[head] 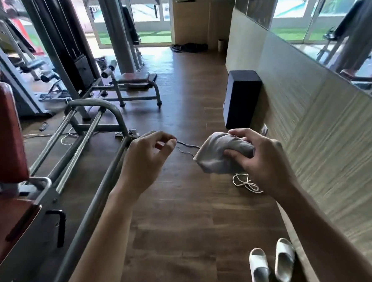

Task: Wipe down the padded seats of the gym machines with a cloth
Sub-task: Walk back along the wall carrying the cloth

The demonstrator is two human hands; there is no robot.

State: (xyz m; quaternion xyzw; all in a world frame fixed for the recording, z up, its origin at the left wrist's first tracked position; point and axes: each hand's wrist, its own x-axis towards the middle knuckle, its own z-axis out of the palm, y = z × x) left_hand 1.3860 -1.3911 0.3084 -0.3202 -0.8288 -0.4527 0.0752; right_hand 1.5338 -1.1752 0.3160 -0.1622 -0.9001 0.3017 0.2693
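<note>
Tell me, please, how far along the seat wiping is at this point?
Nothing visibly wiped yet. The right hand grips the bunched grey cloth over the floor while the left hand pinches a loose thread trailing from it. The red seat nearby and the far bench pad remain to do.

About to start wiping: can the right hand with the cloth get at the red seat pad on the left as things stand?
Probably yes. The right hand holds the cloth over open floor; nothing stands between it and the red seat pad, though the left hand pinches a loose thread.
</note>
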